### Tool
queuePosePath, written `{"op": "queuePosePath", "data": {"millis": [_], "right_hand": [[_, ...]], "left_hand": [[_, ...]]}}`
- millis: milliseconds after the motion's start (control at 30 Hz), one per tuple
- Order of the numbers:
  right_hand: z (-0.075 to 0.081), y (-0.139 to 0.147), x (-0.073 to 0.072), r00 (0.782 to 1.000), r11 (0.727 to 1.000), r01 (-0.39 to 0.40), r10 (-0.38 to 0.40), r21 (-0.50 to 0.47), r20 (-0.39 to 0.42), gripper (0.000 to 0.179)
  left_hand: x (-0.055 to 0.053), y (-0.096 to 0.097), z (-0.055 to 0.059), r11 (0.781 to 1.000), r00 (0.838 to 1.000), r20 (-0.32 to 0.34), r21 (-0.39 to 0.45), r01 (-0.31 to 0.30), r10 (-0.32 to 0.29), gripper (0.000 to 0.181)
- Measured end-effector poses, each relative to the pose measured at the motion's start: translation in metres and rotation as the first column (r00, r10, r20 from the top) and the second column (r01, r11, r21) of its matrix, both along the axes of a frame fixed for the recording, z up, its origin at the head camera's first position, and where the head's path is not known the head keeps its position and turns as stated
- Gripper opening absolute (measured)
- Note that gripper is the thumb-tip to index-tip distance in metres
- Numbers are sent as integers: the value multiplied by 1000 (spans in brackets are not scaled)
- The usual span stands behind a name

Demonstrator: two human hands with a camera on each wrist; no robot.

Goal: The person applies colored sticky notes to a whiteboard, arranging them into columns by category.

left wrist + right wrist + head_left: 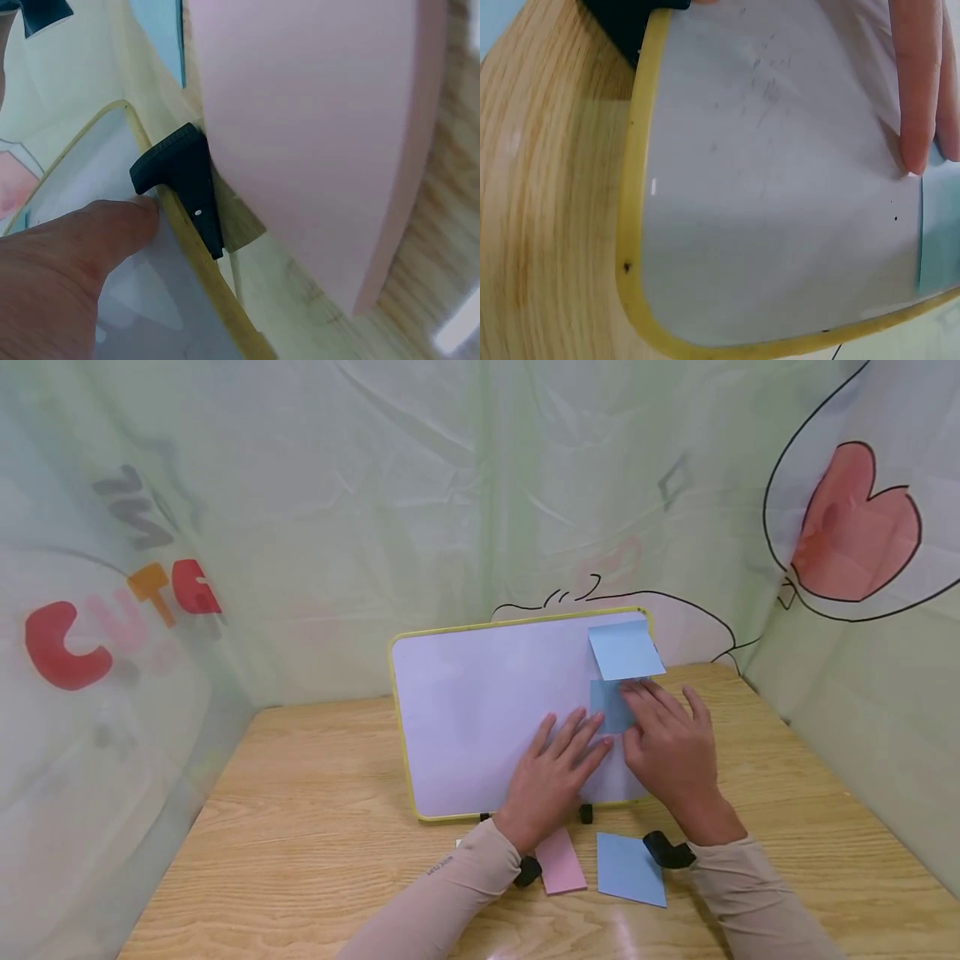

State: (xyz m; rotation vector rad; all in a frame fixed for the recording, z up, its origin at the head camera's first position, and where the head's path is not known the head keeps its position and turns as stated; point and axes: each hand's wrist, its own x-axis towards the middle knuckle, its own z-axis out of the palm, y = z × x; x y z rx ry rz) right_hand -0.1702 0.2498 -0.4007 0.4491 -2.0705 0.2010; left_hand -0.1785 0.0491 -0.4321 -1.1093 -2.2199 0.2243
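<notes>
A whiteboard (pixel 465 727) with a yellow rim leans upright on the table. Two light blue sticky notes are on its right side: the upper note (pixel 628 650) tilts out at its lower edge, and the lower note (pixel 606 710) sits beneath it. My left hand (pixel 547 781) lies spread on the board, fingertips at the lower note's left and bottom edges; its fingers (pixel 917 90) show in the right wrist view. My right hand (pixel 675 752) rests over the lower note's right part, its fingertips touching it. In the left wrist view my thumb is beside a black clip (pixel 184 176) on the rim.
A pink sticky pad (pixel 562 862) and a blue sticky pad (pixel 632 870) lie on the wooden table (pixel 300 827) in front of the board. Black stand feet hold the board's lower edge. Printed curtains (pixel 337 527) close in the back and sides.
</notes>
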Motion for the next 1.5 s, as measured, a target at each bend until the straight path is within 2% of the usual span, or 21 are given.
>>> {"op": "queuePosePath", "data": {"millis": [133, 233, 367, 467, 800, 1167, 1333, 1500], "right_hand": [[-1, -5, -1, 999, 999, 6, -7, -52, -31, 42], [-2, -11, -3, 998, 997, -48, 46, -60, -37, 42], [-3, -21, -4, 991, 991, -136, 136, -3, -6, 46], [-4, -24, -5, 988, 988, -155, 154, 27, 18, 49], [-2, -11, -5, 998, 998, -64, 63, -18, -26, 44], [-1, 6, -2, 996, 993, 16, -25, -115, -80, 42], [2, 8, 1, 999, 989, 26, -32, -144, -37, 40], [3, 6, 6, 999, 982, -1, 8, -190, 35, 39]], "left_hand": [[0, -1, 0, 1000, 1000, -7, -21, -19, 19, 89], [0, -2, -1, 999, 999, -27, -29, -24, 23, 90], [-1, -2, -4, 1000, 1000, -26, -25, -16, 15, 91], [-2, -1, -5, 999, 1000, -12, -27, -17, 17, 93], [-1, -4, -4, 1000, 999, -40, -2, -8, 8, 91], [-2, -3, -4, 1000, 1000, -6, 6, 8, -8, 91], [-2, -3, -4, 1000, 1000, -7, 11, 10, -10, 90], [2, -3, -4, 1000, 1000, 15, 19, 21, -21, 76]]}}
